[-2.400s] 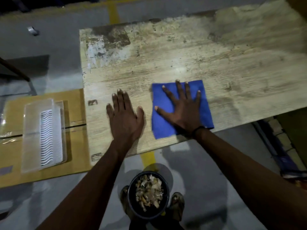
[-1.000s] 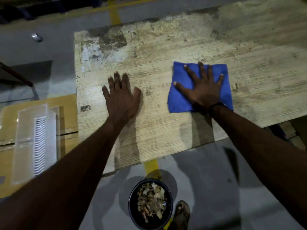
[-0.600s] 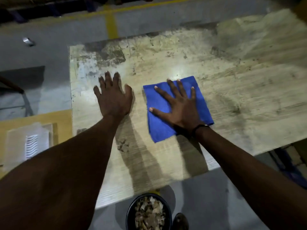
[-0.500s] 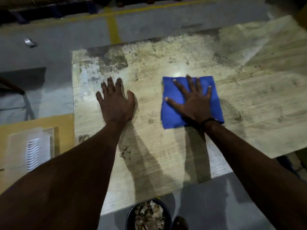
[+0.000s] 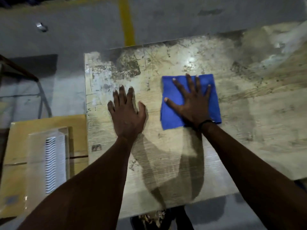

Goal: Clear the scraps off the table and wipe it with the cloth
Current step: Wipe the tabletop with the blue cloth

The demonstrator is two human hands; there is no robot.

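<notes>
A folded blue cloth [image 5: 171, 117] lies flat on the worn, stained wooden table [image 5: 249, 123], a little past its middle. My right hand [image 5: 193, 102] presses down on the cloth with the fingers spread. My left hand [image 5: 127, 113] rests flat on the bare wood to the left of the cloth, fingers apart, holding nothing. A dark bowl of scraps [image 5: 153, 218] sits on the floor under the table's near edge, mostly hidden by the tabletop.
A cardboard box [image 5: 18, 146] with a clear plastic tray [image 5: 48, 161] on it stands against the table's left side. A yellow line [image 5: 127, 22] runs across the grey floor beyond the table. A small metal object [image 5: 41, 27] lies on the floor at far left.
My right hand has slid the cloth around the tabletop, left and right and farther from me. The left hand has stayed flat on the wood. My view has moved forward over the table.
</notes>
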